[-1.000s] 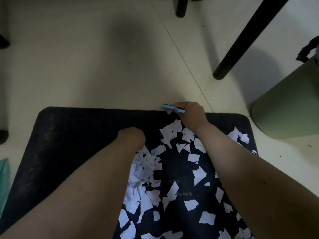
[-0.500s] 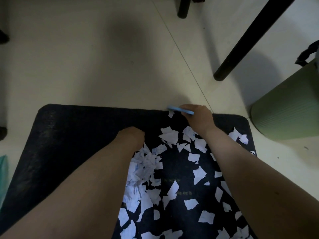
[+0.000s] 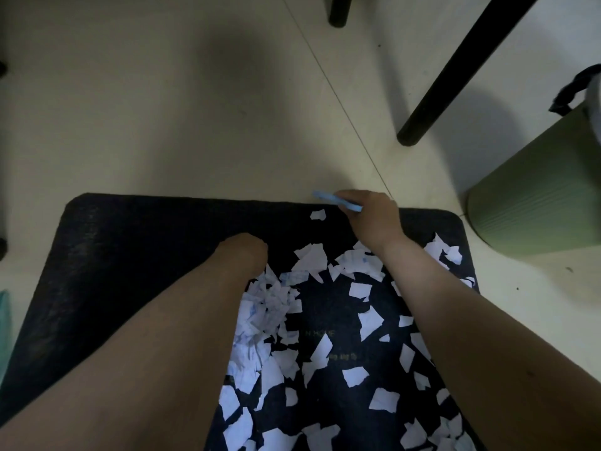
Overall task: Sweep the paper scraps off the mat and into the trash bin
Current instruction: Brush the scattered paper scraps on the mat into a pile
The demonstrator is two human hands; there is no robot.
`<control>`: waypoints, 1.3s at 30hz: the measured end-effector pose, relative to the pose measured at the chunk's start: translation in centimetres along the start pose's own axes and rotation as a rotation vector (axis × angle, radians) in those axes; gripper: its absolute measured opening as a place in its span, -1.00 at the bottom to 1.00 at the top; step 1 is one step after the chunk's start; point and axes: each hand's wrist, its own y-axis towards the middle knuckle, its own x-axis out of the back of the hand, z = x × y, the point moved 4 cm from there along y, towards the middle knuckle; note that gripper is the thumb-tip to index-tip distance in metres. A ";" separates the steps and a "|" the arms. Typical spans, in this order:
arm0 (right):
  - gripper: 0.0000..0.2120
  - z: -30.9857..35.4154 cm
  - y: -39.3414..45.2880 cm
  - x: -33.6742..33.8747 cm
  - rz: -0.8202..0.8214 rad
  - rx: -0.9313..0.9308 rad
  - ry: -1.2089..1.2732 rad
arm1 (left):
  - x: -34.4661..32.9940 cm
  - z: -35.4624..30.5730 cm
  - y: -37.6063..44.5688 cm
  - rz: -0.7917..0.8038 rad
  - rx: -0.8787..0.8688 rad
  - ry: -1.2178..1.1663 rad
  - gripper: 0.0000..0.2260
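A black mat [image 3: 136, 255] lies on the pale floor. White paper scraps [image 3: 367, 323] cover its right half, with a dense heap [image 3: 260, 317] beside my left forearm. My right hand [image 3: 374, 219] is at the mat's far edge and grips a thin light-blue tool [image 3: 336, 200] whose tip points left. One scrap [image 3: 318, 214] lies just below that tip. My left hand [image 3: 242, 255] rests on the mat at the top of the heap; its fingers are hidden. The green trash bin [image 3: 536, 203] stands off the mat's far right corner.
Two black furniture legs stand on the floor beyond the mat, one slanted [image 3: 455, 70] near the bin and one at the top edge [image 3: 338, 11]. A black bag handle [image 3: 575, 89] hangs over the bin's rim. A teal object [image 3: 4, 327] shows at the left edge.
My right hand has slid a little to the right along the mat's far edge with the blue tool. Scraps near it have shifted. My left hand has hardly moved.
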 end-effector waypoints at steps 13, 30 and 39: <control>-0.84 0.7 -3.4 2.7 0.066 -0.025 0.146 | 0.2 -0.2 -0.7 0.019 0.019 -0.012 -0.54; -0.74 -0.7 -7.6 2.2 -0.039 -0.055 0.205 | 0.6 -0.2 -1.6 0.024 0.034 -0.021 -0.57; -0.75 -7.0 -3.2 3.2 -0.180 -0.289 -0.003 | 2.7 -6.7 -2.4 -0.248 0.055 -0.391 -0.60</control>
